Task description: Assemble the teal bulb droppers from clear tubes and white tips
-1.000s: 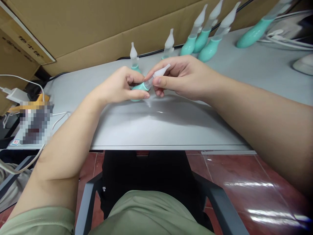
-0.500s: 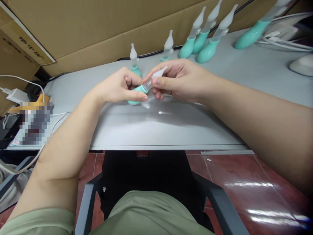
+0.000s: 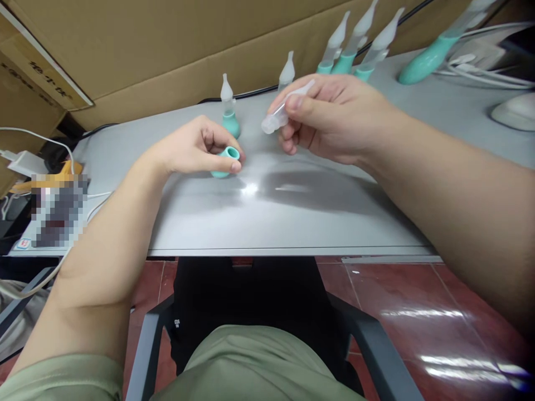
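Pinching clear nozzle [image 3: 286, 106] in raised right hand [image 3: 330, 114]; left hand [image 3: 196, 147] gripping teal bulb [image 3: 224, 161] on table [image 3: 292, 211], parts apart

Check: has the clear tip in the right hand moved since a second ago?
Yes. The right hand has pulled the clear tip up and right, off the teal bulb.

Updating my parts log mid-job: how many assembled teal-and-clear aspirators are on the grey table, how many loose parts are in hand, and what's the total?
assembled aspirators, teal base with clear pointed tip, on the table: 6
loose teal rubber bulb, in the left hand: 1
loose clear plastic tip, in the right hand: 1
Total: 8
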A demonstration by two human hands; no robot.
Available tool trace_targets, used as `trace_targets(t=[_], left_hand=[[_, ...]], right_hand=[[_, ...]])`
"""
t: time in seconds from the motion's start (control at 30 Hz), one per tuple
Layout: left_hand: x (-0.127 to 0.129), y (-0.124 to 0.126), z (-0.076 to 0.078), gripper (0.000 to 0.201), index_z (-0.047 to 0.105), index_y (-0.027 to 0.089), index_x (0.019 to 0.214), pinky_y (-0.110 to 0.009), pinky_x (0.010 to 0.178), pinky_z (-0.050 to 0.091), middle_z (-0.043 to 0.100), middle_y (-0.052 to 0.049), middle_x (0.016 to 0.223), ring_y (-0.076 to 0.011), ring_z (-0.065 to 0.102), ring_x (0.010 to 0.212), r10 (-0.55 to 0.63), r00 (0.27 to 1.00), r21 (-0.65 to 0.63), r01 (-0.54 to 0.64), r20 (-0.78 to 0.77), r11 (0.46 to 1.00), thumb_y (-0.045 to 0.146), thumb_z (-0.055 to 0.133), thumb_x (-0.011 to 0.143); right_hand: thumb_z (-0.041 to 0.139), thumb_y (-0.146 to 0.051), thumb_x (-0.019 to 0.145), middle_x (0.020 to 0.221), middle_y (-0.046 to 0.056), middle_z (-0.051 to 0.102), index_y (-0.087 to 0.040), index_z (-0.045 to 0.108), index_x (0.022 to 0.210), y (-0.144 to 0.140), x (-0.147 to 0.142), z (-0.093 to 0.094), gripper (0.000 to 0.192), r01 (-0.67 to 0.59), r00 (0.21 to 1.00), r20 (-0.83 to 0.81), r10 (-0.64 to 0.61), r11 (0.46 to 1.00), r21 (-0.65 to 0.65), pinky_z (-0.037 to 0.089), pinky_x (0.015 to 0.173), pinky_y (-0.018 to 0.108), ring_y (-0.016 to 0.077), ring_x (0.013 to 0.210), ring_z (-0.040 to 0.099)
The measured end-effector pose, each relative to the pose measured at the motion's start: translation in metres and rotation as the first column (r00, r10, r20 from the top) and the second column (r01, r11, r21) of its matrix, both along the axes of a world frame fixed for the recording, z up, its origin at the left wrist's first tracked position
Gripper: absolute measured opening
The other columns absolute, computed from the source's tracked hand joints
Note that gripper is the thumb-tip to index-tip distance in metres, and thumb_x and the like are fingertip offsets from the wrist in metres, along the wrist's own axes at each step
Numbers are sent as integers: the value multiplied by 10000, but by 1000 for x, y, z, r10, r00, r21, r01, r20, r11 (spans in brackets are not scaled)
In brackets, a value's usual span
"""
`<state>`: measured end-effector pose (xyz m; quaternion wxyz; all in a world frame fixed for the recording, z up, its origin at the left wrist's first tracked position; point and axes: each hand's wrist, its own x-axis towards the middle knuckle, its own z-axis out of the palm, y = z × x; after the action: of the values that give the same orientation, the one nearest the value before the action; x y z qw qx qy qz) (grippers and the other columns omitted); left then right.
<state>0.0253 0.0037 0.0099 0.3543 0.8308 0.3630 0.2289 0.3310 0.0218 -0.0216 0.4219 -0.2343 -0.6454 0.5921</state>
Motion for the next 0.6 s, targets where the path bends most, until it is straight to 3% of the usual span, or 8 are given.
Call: trace_targets(t=[0.1,0.2,0.4,0.6], left_hand=[[-8,6,1,321,1003,250,999,-362,719,601,912,-82,968,-207,768,834,1,1000,72,-2,16,997,511,1127,858],[-15,12,4,236,1001,284,932,-390,725,549,879,-103,1008,-242,752,923,61,998,188,-62,13,980,462,1106,817],[-25,19,3,227,981,284,943,-399,698,482,809,-55,883,-206,645,786,187,981,223,-171,-55,960,443,1045,794],[-31,24,-3,335,956,337,930,-436,676,411,713,-10,790,-191,532,713,201,976,268,-172,-86,948,610,1101,802]], right_hand=[[1037,-397,1157,845,11,764,-232,891,1033,0,-3,-4,253,51,995,77,-56,997,65,517,634,309,142,694,606],[1140,-497,1056,910,28,800,-267,918,1019,2,-6,-11,322,-23,989,151,5,993,115,465,616,350,161,715,567],[1142,-542,1035,810,15,738,-278,942,1046,5,-1,-14,332,-70,970,240,29,983,167,401,596,385,183,692,553],[1144,-468,1011,731,-17,671,-259,931,1082,1,-7,-15,307,-72,954,299,25,987,146,384,592,391,178,671,537]])
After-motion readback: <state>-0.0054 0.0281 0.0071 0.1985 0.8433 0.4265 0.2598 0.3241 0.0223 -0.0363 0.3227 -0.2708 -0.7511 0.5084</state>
